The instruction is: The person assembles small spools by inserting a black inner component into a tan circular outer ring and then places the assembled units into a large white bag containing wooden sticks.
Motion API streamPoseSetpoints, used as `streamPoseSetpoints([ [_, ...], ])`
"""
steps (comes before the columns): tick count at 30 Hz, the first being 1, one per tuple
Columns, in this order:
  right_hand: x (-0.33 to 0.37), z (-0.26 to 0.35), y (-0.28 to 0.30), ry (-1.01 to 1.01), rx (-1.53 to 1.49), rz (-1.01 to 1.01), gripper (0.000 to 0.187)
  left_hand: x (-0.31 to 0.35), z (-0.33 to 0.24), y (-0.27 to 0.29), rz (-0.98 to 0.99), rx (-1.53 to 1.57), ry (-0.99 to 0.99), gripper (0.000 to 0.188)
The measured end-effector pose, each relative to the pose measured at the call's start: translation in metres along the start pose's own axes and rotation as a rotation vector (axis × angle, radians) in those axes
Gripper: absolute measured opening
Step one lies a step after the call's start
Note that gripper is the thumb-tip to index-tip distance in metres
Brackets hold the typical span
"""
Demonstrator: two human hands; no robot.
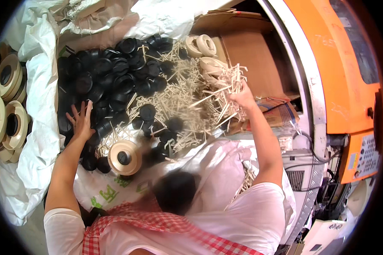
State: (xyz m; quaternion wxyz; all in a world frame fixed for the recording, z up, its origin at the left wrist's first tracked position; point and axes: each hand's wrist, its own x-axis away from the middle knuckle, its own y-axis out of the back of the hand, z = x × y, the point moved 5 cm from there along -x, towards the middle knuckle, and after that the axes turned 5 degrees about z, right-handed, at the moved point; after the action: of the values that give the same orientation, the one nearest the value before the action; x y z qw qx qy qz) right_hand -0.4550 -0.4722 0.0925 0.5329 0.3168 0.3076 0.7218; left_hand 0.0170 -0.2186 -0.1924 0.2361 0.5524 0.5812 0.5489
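Note:
Over a heap of black round plastic caps [119, 70], my left hand [80, 123] rests with its fingers spread and nothing in its grasp. On the far side of the pile from it, my right hand [244, 97] is closed around a bunch of thin beige plastic sticks [229, 91]. More loose sticks [174, 95] lie scattered between the hands, partly over the caps. A beige ring-shaped part with a black centre [123, 157] sits on the white sheet nearer me. Several beige round parts [206, 45] lie by the cardboard beyond my right hand.
White sacking [36, 102] divides the heap from several beige round parts with black centres [13, 129] at the left. An open cardboard box [259, 59] stands at the far right. Beyond it is an orange machine [310, 38] with a button panel [364, 155] and cables.

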Motion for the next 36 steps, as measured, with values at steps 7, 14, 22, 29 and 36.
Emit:
streamPoseSetpoints([
  [7, 0.145, 0.104, 0.1, 0.012, -0.212, -0.156, 0.056, 0.003, -0.014, 0.007, 0.188, -0.014, 0.028, 0.13],
  [14, 0.382, 0.145, 0.147, -0.196, 0.258, -0.365, 0.061, 0.006, -0.006, -0.002, 0.176, -0.104, 0.088, 0.128],
  [22, 0.511, 0.055, 0.127, -0.624, 0.725, 0.113, 0.079, 0.021, -0.017, -0.014, 0.265, -0.185, 0.072, 0.127],
  [29, 0.386, 0.104, 0.139, -0.428, 0.77, -0.064, 0.043, 0.021, -0.01, 0.001, 0.174, -0.198, 0.146, 0.132],
  [36, 0.129, 0.044, -0.009, -0.079, 0.485, 0.374, 0.046, 0.008, 0.02, 0.0, 0.2, -0.121, 0.184, 0.141],
])
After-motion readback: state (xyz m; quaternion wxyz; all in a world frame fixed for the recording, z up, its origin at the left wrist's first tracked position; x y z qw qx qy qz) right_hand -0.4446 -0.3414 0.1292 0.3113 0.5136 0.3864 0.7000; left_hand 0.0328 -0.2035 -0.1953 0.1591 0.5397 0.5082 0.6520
